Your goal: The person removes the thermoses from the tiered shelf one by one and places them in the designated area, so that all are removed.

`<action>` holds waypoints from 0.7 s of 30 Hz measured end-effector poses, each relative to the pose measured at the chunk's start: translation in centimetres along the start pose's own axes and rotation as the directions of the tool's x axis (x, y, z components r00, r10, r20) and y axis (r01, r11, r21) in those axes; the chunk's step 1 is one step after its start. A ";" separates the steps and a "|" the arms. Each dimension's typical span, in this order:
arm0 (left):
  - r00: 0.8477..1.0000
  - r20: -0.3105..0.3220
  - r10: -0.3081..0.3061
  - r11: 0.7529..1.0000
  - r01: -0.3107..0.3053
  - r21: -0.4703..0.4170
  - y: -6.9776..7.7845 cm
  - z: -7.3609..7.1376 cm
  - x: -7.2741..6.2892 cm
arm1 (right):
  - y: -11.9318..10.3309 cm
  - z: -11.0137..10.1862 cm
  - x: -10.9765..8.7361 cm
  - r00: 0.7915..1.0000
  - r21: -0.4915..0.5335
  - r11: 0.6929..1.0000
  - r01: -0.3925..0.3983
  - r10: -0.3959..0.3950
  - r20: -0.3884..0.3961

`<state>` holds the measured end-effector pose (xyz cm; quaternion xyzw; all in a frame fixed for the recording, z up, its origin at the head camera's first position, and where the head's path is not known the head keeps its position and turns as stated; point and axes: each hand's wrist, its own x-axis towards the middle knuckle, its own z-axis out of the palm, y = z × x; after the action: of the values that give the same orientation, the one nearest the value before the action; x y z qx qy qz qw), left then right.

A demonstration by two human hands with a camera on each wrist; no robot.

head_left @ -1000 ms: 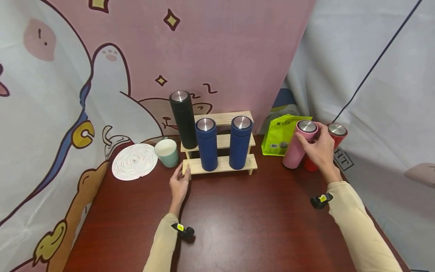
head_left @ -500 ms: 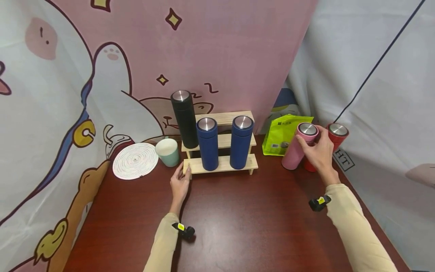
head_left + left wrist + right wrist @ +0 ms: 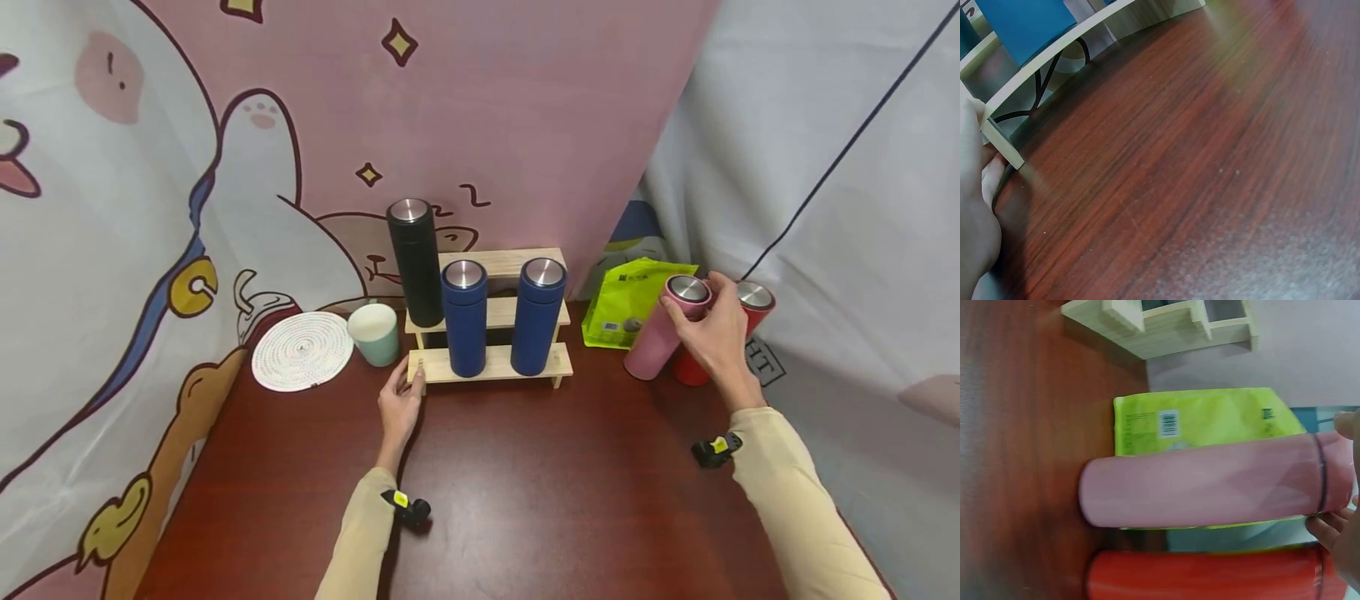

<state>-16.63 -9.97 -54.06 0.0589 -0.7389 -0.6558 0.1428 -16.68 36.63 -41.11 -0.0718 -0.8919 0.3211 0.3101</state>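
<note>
1. My right grip point(image 3: 716, 335) grasps the pink bottle point(image 3: 1200, 489) near its top, beside the red bottle point(image 3: 1210, 576), toward the right of the desk point(image 3: 540, 467).
2. My left grip point(image 3: 399, 407) holds the wooden stand point(image 3: 498, 363) by its front left corner.

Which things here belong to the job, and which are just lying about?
Likely in the job:
pink bottle, gripped by the right hand
rack, held by the left hand
blue bottles
black bottle
red bottle

Probably just lying about:
cup
mat
bag

The pink bottle point(image 3: 658, 338) has edged slightly leftward at its base.
</note>
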 end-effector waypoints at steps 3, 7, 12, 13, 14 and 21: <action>1.000 0.000 0.008 1.000 -0.008 -0.004 -0.1 0.0 0.1 | -1.2 -0.8 1.0 0.999 0.045 0.998 0.032 -0.032 -0.008; 1.000 0.002 0.014 1.000 -0.014 -0.007 -0.1 0.0 0.1 | -3.5 -1.7 2.3 0.999 0.098 0.995 0.032 -0.034 0.021; 1.000 0.002 -0.003 1.000 0.003 -0.011 -0.6 0.1 0.4 | -7.0 -1.8 3.5 0.998 0.173 0.985 0.018 -0.029 0.059; 1.000 -0.001 -0.006 1.000 0.006 -0.015 -1.1 0.2 0.5 | -7.7 -1.7 3.6 0.997 0.192 0.981 0.020 -0.032 0.063; 1.000 -0.006 -0.009 1.000 0.009 -0.017 -1.7 0.3 0.7 | -8.3 -1.6 3.8 0.997 0.215 0.976 0.020 -0.036 0.070; 0.999 -0.041 -0.011 1.000 0.010 -0.013 -4.2 0.7 1.5 | -12.4 -0.6 4.5 0.992 0.289 0.957 0.036 -0.069 0.103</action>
<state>-18.64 -10.29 -58.11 0.0751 -0.7314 -0.6599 0.1548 -19.05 28.65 -30.80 0.0157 -0.8536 0.4420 0.2752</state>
